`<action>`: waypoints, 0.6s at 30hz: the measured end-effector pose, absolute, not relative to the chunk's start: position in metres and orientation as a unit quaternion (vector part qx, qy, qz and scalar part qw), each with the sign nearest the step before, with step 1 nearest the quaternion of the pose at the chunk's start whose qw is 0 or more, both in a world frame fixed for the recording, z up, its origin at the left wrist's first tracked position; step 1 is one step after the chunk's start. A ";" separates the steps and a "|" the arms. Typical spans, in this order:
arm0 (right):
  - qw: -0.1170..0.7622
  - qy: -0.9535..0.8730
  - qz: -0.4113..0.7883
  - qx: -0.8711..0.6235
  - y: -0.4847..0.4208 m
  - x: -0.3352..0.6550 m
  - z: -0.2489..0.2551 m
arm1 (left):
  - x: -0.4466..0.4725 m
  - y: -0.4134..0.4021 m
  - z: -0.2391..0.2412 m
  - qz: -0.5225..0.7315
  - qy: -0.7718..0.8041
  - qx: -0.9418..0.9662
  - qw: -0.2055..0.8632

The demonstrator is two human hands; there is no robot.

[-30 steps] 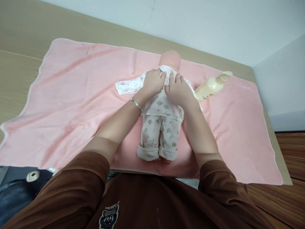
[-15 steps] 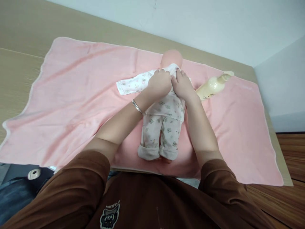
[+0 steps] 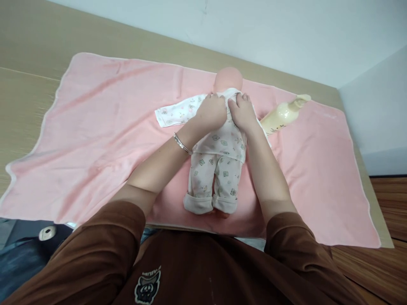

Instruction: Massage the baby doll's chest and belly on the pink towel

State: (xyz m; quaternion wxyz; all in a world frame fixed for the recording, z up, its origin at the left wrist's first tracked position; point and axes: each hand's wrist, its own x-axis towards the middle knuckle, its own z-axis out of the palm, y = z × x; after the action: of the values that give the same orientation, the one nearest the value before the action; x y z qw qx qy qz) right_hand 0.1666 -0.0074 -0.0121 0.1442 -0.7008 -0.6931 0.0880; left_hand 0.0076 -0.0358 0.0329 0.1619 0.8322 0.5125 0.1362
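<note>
A baby doll lies with its bald head away from me, dressed in a white printed shirt and matching pants with rolled cuffs. My left hand is closed on the upper part of the shirt near the collar, a silver bangle on its wrist. Beside it, my right hand grips the shirt at the other shoulder, fingers bent over the cloth. One sleeve is stretched out flat to the left. The other sleeve is mostly hidden behind my right forearm.
Under the doll spreads a pink blanket over a wooden table. A pale yellow pump bottle lies tilted on the right, close to my right forearm. A white wall rises behind the table's far edge.
Both hands have shifted slightly apart at the top of the shirt, showing more cloth between them. More of the right sleeve's edge shows past my right forearm.
</note>
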 end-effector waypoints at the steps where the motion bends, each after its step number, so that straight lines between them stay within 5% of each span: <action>1: 0.152 -0.689 0.086 -0.704 -0.006 0.168 -0.014 | 0.009 -0.041 0.038 0.135 0.502 0.839 0.162; 18: 0.079 -0.766 0.044 -0.637 -0.053 0.142 0.021 | -0.005 -0.002 0.006 0.220 0.563 0.767 0.216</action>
State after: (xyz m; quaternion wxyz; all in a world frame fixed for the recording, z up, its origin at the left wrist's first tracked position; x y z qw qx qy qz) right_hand 0.1421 -0.0531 0.0209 0.0790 -0.6370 -0.7655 0.0437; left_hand -0.0047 -0.0019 0.0064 0.2162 0.7667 0.5630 0.2202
